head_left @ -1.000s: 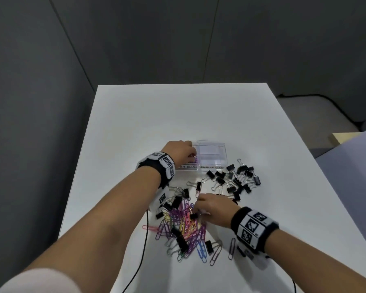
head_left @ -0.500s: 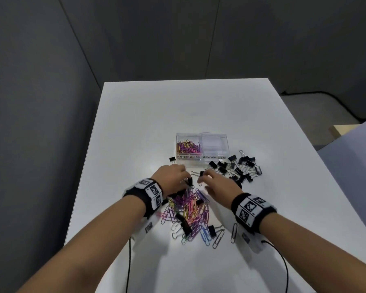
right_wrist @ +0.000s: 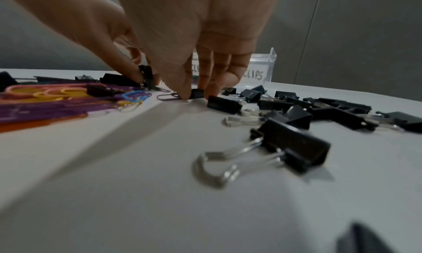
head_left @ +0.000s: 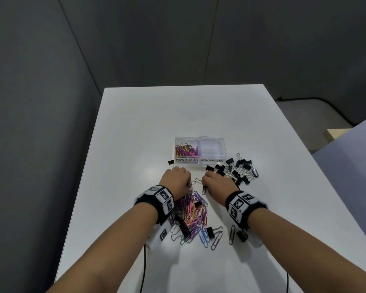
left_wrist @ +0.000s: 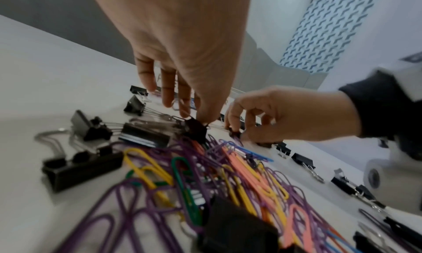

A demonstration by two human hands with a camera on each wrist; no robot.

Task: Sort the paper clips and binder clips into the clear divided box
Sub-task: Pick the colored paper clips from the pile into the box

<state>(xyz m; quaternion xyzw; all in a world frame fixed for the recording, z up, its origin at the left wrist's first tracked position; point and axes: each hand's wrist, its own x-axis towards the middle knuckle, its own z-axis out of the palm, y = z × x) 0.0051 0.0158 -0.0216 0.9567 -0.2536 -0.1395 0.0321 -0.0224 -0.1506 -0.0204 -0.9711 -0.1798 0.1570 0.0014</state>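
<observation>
The clear divided box (head_left: 213, 142) stands mid-table; its left cell holds coloured paper clips (head_left: 186, 150), and its right cell, labelled for binder clips, looks empty. A heap of coloured paper clips (head_left: 191, 214) mixed with a few black binder clips lies near me. More black binder clips (head_left: 238, 169) are scattered right of the box. Both hands meet at the heap's far edge. My left hand (head_left: 185, 183) pinches a black binder clip (left_wrist: 197, 129). My right hand (head_left: 206, 181) pinches a small black binder clip (right_wrist: 197, 93) that rests on the table.
A single binder clip (head_left: 171, 163) lies left of the box's front corner. Loose paper clips (head_left: 232, 234) and another binder clip (head_left: 242, 236) sit under my right forearm. The white table (head_left: 178, 115) is edged by grey walls; cables hang off its near edge.
My left hand has come back from the box's paper clip cell to the heap. My right hand has moved forward off the heap's middle. Both now pinch binder clips.
</observation>
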